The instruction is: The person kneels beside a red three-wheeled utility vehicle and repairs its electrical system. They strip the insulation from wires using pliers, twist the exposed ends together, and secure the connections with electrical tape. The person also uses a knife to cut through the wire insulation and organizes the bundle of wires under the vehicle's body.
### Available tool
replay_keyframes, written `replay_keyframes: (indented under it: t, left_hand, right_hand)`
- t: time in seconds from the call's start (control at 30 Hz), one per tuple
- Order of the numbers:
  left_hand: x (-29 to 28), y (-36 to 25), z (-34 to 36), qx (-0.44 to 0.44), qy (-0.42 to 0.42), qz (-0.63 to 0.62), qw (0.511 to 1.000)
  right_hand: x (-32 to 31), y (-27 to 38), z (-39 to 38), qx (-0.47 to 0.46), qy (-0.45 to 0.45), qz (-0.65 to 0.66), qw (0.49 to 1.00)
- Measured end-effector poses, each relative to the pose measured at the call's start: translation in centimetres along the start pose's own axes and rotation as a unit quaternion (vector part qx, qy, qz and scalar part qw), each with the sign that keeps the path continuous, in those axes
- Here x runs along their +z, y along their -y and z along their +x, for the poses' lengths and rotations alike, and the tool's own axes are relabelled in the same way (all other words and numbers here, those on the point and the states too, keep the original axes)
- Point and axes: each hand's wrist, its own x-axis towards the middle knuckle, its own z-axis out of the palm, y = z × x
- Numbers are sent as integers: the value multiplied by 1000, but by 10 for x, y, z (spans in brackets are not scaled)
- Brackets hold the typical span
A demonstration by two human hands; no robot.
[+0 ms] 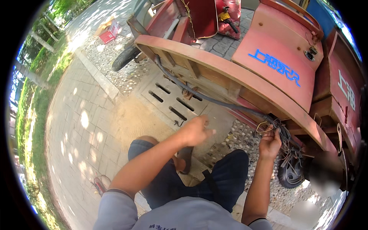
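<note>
My right hand (270,142) is raised under the lower edge of a red vehicle body (245,90), fingertips pinched on wires (284,134) that hang in a tangle with a loose loop. A long grey cable (218,100) runs along the underside to that bundle. My left hand (197,130) is in the air left of the wires, over the concrete beside a slotted drain cover (171,100), its fingers loosely bent and apart, with nothing visible in them. A small black wheel (291,172) is below the wires.
A red seat panel (281,53) tops the vehicle, with a cushion and yellow tool (224,17) behind. A red box (109,33) lies on pebbled ground at upper left. A paved path (76,126) and grass border the left; a small red-and-black item (100,184) lies there.
</note>
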Motion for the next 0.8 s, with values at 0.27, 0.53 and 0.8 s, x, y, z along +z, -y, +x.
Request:
replay_keyframes:
  t: [0.27, 0.53, 0.8]
  left_hand:
    - [14, -11, 41, -21, -56, -154, 986]
    - [90, -71, 85, -37, 81, -139, 986]
    - [132, -63, 144, -119, 53, -538, 833]
  right_hand:
    - [5, -11, 2, -11, 20, 30, 999]
    - [7, -10, -18, 36, -63, 21, 997]
    - [-4, 8, -15, 40, -81, -86, 992]
